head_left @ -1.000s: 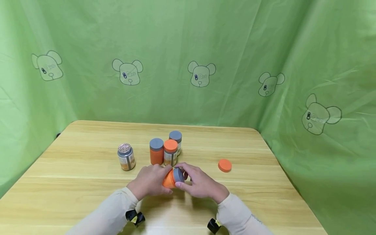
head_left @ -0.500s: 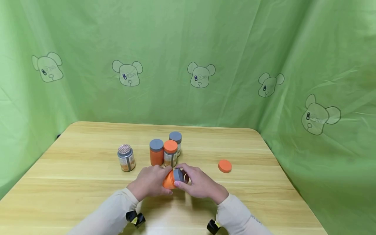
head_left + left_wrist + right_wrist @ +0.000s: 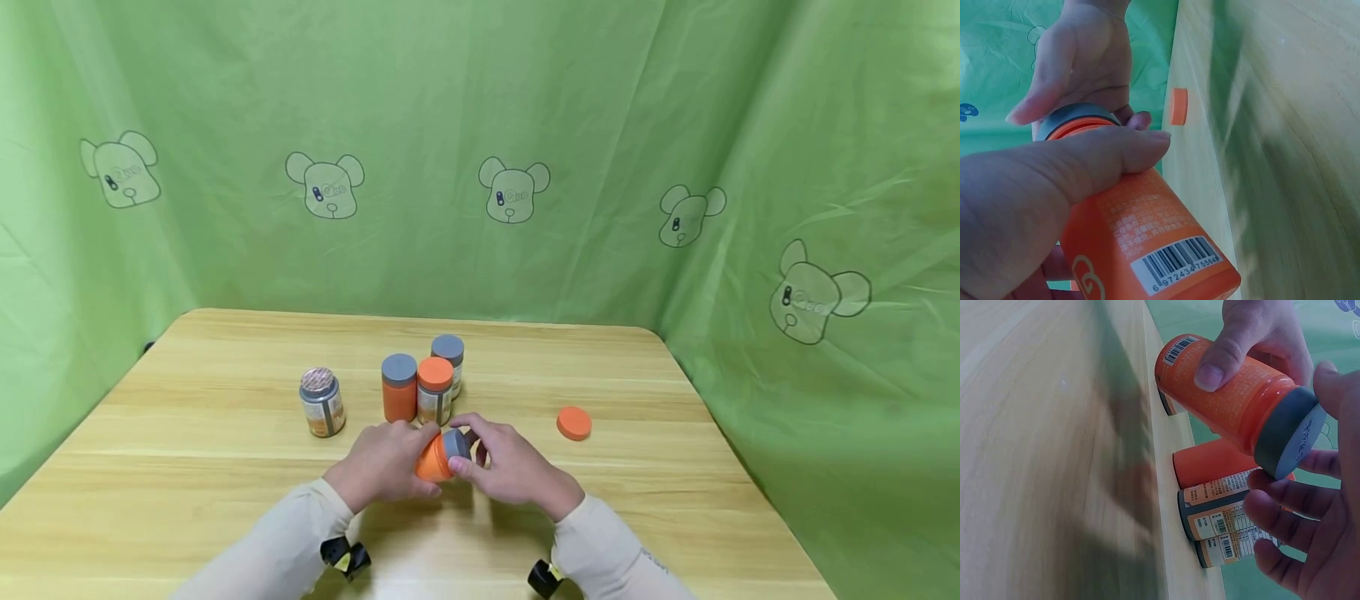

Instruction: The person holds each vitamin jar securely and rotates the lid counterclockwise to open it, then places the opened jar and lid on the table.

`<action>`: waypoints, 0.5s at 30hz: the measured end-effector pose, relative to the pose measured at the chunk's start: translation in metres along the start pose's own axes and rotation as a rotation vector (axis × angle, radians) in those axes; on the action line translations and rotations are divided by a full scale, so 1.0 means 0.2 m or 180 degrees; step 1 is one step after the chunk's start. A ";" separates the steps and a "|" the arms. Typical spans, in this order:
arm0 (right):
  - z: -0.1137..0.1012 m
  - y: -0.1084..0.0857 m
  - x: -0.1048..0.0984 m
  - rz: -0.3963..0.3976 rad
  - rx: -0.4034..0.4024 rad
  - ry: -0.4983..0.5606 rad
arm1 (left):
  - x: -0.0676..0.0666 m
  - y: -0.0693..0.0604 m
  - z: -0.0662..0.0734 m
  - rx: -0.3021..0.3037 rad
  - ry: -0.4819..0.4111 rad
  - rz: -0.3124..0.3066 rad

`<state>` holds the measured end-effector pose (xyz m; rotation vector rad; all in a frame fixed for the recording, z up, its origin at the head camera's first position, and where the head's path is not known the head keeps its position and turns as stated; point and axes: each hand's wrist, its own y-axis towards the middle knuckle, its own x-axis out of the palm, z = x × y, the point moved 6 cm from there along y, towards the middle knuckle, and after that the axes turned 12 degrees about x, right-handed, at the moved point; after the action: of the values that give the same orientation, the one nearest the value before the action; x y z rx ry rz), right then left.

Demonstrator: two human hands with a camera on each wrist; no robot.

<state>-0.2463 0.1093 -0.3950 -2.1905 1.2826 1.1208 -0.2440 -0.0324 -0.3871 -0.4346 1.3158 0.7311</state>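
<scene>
My left hand (image 3: 386,462) grips an orange plastic jar (image 3: 1141,231) round its body, thumb across the side; the jar is tilted above the table. A grey screw lid (image 3: 1291,432) sits on the jar's neck. My right hand (image 3: 510,462) is at this lid, its thumb and fingers curled loosely round the edge. A barcode label shows near the jar's base in both wrist views. Just beyond the hands stand an orange jar with a grey lid (image 3: 400,392), a grey jar with an orange lid (image 3: 435,387) and a grey-lidded jar (image 3: 448,354).
On the left stands a grey jar (image 3: 322,408) without a lid, its foil seal showing. A loose orange lid (image 3: 574,423) lies on the wooden table (image 3: 600,367) to the right. Green curtains (image 3: 420,100) hang behind and beside the table.
My right hand's fingers have shifted slightly round the grey lid, and their hold looks looser. The left hand and the orange jar stay almost in place.
</scene>
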 end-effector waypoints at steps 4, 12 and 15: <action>0.00 0.00 0.00 0.0011 0.0036 0.0036 | 0.01 0.00 0.00 -0.0004 -0.0055 -0.0020; -0.01 0.00 0.00 -0.0129 0.0045 0.0048 | 0.00 -0.01 -0.01 -0.0005 -0.0025 -0.0013; -0.01 -0.01 0.00 -0.0116 0.0028 0.0017 | 0.01 -0.01 0.00 0.0025 -0.0012 0.0007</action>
<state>-0.2445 0.1092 -0.3942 -2.2030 1.2426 1.0942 -0.2431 -0.0332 -0.3883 -0.4252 1.3154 0.7280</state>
